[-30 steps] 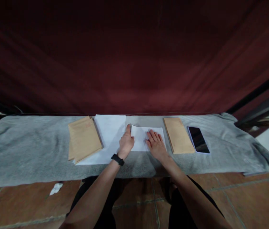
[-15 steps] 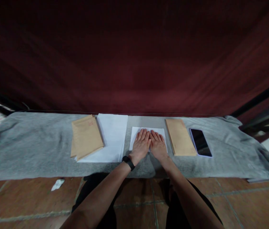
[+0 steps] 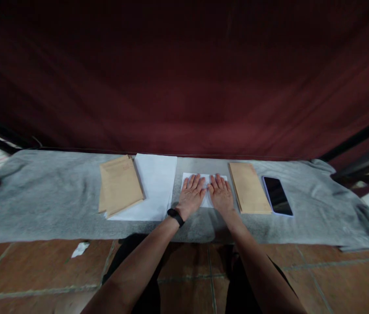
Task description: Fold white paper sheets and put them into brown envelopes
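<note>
A white sheet of paper [image 3: 207,201], apparently folded, lies on the grey cloth in front of me. My left hand [image 3: 191,192], with a black band on its wrist, rests flat on the left part of the paper with its fingers stretched out. On the right part lies my right hand [image 3: 220,192], palm down and fingers extended. A narrow strip of the paper shows between the two hands; much of the rest is hidden under them. Neither hand grips anything.
Brown envelopes [image 3: 122,187] overlap a stack of white paper [image 3: 158,183] to the left. More brown envelopes [image 3: 250,187] and a phone [image 3: 278,196] lie to the right. The grey cloth [image 3: 56,196] ends at a dark red curtain [image 3: 184,109]. A white scrap [image 3: 80,249] is on the tiled floor.
My hands have moved apart across the paper, left hand slightly left and right hand to the right. More of the paper's middle now shows between them.
</note>
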A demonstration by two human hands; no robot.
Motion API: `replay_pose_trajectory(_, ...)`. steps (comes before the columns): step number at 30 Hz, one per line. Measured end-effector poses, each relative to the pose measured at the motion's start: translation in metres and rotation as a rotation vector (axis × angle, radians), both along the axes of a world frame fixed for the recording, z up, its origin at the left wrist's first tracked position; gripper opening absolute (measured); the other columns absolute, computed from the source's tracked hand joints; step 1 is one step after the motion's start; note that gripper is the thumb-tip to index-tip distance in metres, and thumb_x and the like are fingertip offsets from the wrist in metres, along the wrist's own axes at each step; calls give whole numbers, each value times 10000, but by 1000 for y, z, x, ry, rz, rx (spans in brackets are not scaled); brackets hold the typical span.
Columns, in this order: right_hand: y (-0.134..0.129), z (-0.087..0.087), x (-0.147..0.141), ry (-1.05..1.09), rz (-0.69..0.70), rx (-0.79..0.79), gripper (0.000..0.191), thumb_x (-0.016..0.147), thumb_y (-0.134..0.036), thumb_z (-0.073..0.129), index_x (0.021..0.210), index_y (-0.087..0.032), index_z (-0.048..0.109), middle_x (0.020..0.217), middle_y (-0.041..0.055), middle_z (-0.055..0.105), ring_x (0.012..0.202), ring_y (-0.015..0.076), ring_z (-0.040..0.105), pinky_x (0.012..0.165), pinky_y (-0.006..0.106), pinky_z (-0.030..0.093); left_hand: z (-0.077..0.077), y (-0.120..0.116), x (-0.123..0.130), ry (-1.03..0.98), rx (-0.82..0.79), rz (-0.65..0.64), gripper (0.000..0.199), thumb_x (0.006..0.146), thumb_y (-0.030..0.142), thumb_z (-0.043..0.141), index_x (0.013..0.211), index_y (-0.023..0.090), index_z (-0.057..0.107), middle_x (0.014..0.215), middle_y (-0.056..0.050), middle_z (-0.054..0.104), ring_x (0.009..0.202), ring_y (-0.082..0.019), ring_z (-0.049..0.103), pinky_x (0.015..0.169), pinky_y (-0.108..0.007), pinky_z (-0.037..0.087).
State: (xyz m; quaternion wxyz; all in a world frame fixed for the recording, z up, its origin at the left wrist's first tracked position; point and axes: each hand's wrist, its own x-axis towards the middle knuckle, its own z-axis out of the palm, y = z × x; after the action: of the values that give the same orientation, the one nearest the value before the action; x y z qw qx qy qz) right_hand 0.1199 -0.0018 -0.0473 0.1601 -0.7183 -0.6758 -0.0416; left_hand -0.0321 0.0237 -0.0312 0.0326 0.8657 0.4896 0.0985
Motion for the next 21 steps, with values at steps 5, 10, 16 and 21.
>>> replay_pose_trajectory(5,2,6,-10,55,56,-15,547,1066,-352,221,1500,-109,449,1577,149,402,1457,280,372,1189,472,267,-2,0,0,21,20,-4,538,1054,351,238,1541,167,373,1630,-76,323,1530,-269,215,1253,-515,135)
replay_pose_trajectory(10,-2,3,-21,33,146,-28,558,1069,-381,223,1508,-109,434,1570,142,416,1473,252,346,1205,452,237,-3,-1,-1,42,9,-25,537,1043,271,236,1552,131,339,1637,-99,298,1531,-278,208,1249,-523,143)
replay_pose_trajectory(16,-6,-1,-13,-38,43,-6,519,1053,-349,324,1511,-131,436,1574,168,399,1447,297,386,1179,488,272,-4,-3,0,2,31,-3,531,1042,316,279,1545,165,358,1641,-82,294,1530,-263,218,1254,-517,138)
replay_pose_trajectory(21,-9,-6,-9,-61,-54,14,574,1029,-403,406,1519,-104,417,1578,216,372,1446,348,379,1174,510,277,-4,-10,4,-18,42,32,523,1042,334,311,1521,146,398,1620,-115,332,1514,-278,263,1243,-532,166)
